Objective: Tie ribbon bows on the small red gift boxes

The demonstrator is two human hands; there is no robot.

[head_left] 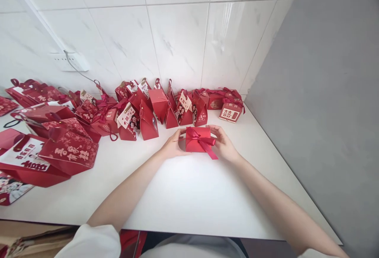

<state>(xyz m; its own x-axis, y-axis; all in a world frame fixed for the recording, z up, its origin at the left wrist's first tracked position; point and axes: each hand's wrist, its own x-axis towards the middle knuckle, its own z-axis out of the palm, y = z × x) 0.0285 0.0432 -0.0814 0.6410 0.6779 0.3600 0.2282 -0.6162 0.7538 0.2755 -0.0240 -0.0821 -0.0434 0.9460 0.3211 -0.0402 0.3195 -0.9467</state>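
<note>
A small red gift box (196, 140) with a red ribbon bow (205, 142) rests on the white table (183, 195), held between both hands. My left hand (174, 144) grips its left end with curled fingers. My right hand (222, 143) wraps its right end, fingers closed round the back edge. The ribbon's tails hang down over the box's front right corner.
A row of several red gift boxes and bags (166, 106) lines the tiled wall behind. Larger red paper bags (68, 150) lie at the left. A wall socket (70, 61) with a cable is at upper left. A grey wall (325, 92) bounds the right side.
</note>
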